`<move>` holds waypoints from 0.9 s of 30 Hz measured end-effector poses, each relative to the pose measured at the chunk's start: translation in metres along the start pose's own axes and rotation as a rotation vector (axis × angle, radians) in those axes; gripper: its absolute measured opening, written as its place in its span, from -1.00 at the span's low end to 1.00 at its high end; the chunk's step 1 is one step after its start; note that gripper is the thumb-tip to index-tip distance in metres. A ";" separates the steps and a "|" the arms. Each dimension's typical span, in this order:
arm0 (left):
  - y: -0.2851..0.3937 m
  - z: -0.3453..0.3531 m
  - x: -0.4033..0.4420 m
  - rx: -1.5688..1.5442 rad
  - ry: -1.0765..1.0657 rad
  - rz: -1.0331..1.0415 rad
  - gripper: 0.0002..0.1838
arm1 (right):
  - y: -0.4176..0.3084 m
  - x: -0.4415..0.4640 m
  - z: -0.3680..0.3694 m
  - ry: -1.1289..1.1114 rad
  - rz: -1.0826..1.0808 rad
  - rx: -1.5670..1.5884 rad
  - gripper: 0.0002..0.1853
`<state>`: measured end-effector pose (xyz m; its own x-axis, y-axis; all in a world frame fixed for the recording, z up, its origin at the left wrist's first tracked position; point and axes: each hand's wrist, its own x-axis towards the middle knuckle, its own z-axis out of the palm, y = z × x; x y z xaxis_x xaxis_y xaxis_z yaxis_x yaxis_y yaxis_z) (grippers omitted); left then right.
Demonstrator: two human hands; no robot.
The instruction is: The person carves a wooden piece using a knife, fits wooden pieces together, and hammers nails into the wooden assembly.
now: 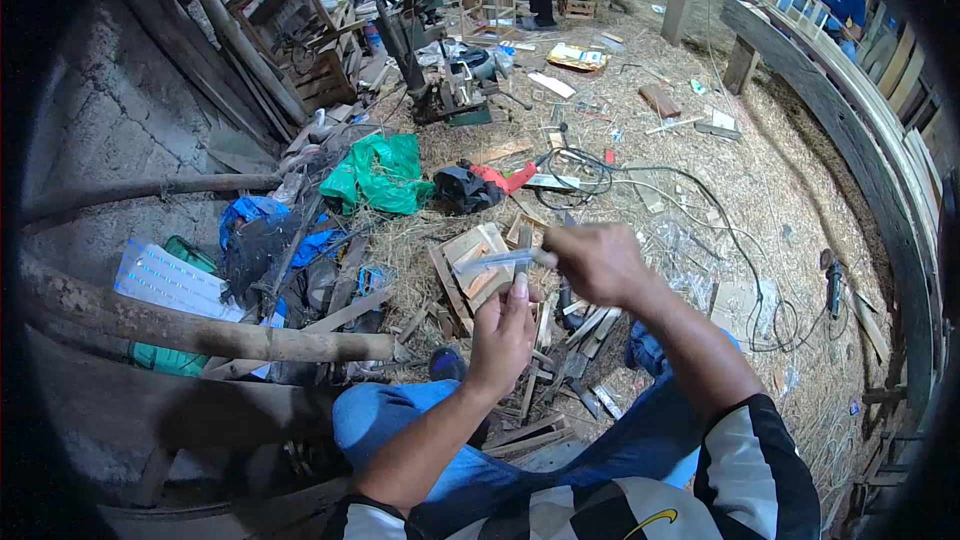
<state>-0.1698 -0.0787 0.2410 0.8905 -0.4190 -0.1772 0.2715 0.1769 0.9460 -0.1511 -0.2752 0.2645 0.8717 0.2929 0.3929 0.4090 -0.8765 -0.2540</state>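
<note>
One thin strip (525, 237) was pinched by the left hand (503, 340), apparently to be steadied against the blurred blade-like tool (488, 261) gripped in the right hand (600, 265)

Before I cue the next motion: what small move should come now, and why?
Probably shift the blade-like tool slightly up the upright strip, away from the left thumb. The right grip holds the tool crosswise at the strip, while the left grip holds the strip with its thumb just below the tool; blur hides whether tool and strip touch.
</note>
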 end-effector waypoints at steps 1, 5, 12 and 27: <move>0.002 0.001 -0.001 -0.018 0.014 -0.077 -0.63 | 0.007 -0.001 0.002 0.007 0.023 -0.008 -0.80; 0.002 -0.004 -0.005 -0.159 -0.008 -0.179 -0.61 | 0.043 -0.008 0.036 0.089 0.163 0.058 -0.81; -0.010 -0.024 -0.001 -0.165 0.018 -0.064 -0.66 | 0.056 -0.005 0.006 0.157 0.454 0.141 -0.71; 0.008 -0.012 -0.007 -0.339 -0.041 -0.322 -0.52 | -0.008 0.002 0.011 -0.053 0.029 0.053 -0.77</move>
<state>-0.1699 -0.0639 0.2462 0.7283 -0.5337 -0.4297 0.6416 0.3109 0.7013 -0.1496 -0.2635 0.2570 0.8959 0.2884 0.3380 0.3958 -0.8637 -0.3120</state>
